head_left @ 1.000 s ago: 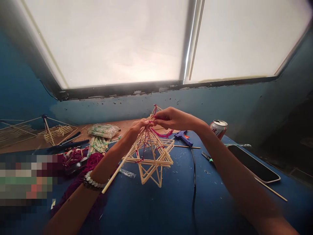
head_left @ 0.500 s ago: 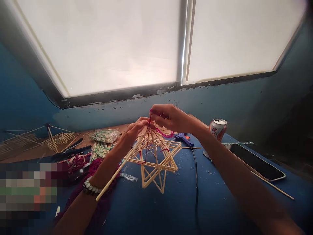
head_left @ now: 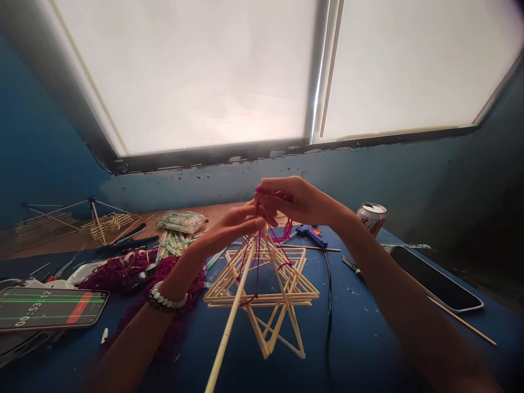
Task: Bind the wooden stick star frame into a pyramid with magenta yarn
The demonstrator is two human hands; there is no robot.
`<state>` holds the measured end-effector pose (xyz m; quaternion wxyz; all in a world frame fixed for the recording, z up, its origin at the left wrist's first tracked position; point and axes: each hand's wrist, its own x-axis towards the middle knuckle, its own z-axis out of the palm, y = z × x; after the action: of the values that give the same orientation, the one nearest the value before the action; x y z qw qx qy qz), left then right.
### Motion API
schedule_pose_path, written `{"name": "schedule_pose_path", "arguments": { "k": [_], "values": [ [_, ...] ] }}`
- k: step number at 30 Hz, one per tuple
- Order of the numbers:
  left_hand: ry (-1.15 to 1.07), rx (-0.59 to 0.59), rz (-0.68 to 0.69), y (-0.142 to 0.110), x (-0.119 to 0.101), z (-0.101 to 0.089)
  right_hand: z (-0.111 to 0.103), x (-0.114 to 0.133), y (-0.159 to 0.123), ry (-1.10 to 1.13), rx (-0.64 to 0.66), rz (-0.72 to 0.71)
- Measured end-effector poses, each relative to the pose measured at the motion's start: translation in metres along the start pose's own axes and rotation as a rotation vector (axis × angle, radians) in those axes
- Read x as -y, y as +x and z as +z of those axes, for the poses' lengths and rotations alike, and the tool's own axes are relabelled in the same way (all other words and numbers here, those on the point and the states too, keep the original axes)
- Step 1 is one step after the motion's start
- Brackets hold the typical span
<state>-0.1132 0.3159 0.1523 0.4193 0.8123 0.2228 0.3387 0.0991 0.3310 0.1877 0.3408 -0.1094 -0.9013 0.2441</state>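
Two hands up at apex of stick star frame, its long stick angling down twd the person from just under L hand, which is half open, not gripping. R hand closed, pinching magenta yarn, above apex. Frame over blue counter.

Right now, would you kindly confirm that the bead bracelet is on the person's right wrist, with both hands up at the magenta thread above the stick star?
No, the bead bracelet is on the left wrist, not the right, as the head view shows. The rest stands: the left hand and right hand are up at the magenta thread above the stick star.
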Motion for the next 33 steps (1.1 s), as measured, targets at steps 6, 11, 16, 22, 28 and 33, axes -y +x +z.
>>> {"name": "schedule_pose_path", "arguments": {
  "k": [6, 11, 16, 22, 28, 33],
  "values": [
    [0.027, -0.021, -0.001, -0.001, -0.004, 0.003, 0.0, 0.004, 0.0, -0.091, -0.017, -0.037],
    [-0.006, -0.015, 0.046, 0.002, -0.001, 0.001, -0.008, 0.006, -0.004, -0.18, -0.089, 0.048],
    [0.001, -0.092, 0.068, 0.003, -0.003, 0.009, -0.014, 0.013, -0.004, -0.033, -0.135, 0.087],
    [0.194, -0.21, 0.044, 0.001, -0.005, 0.017, -0.051, 0.034, 0.011, -0.144, 0.142, 0.253],
    [0.425, -0.35, 0.015, -0.01, -0.015, 0.031, -0.094, 0.084, 0.036, -0.461, 0.388, 0.424],
    [0.525, -0.431, -0.038, -0.014, -0.022, 0.045, -0.11, 0.095, 0.054, -0.648, 0.435, 0.464]
  ]
}}
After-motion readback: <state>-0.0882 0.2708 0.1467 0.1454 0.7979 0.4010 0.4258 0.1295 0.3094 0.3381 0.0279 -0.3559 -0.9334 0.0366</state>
